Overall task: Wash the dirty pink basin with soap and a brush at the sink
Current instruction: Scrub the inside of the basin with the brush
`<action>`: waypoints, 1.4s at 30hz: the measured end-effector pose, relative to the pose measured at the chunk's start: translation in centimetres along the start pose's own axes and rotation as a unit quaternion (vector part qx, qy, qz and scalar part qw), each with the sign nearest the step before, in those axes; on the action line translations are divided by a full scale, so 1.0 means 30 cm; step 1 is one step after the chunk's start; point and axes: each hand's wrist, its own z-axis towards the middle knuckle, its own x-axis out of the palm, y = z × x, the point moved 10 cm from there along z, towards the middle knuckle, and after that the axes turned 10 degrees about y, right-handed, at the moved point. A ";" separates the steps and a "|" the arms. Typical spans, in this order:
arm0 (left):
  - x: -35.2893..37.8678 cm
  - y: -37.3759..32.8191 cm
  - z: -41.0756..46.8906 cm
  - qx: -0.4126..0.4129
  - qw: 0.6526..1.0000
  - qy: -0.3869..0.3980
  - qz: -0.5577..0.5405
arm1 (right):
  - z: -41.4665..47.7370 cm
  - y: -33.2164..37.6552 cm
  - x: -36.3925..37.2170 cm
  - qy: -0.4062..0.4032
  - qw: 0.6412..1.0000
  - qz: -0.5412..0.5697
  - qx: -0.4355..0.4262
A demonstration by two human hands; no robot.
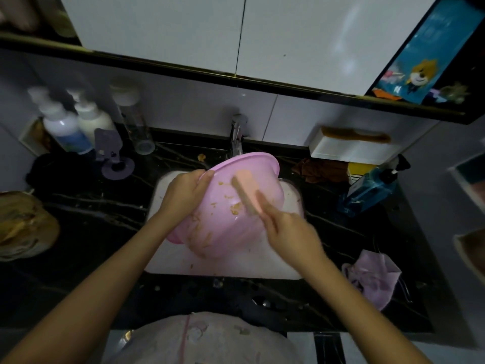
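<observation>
The pink basin [225,222] is tilted over the white sink [225,264], its underside turned toward me and smeared with yellowish dirt. My left hand [185,191] grips the basin's rim on the left side. My right hand [291,232] holds a pale orange brush [246,191] pressed against the basin's dirty surface. A chrome faucet [237,136] stands just behind the basin's upper rim. The basin's inside is hidden.
Dark marble counter [91,214] surrounds the sink. Pump bottles [76,124] and a clear jar stand back left, a purple holder [112,156] near them. At right lie a blue bottle [367,193], a brown cloth, a white box with a comb, and a lilac cloth [372,279].
</observation>
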 end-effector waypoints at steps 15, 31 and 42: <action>0.054 -0.021 0.080 -0.015 0.999 0.038 -0.028 | 0.046 -0.111 -0.002 -0.095 0.986 0.097 0.094; 0.049 -0.013 0.084 -0.033 0.997 0.053 -0.044 | 0.011 0.041 0.085 -0.058 0.989 0.133 0.040; 0.060 -0.035 0.093 -0.019 0.997 0.057 -0.042 | 0.076 0.036 0.030 -0.023 0.985 0.170 0.029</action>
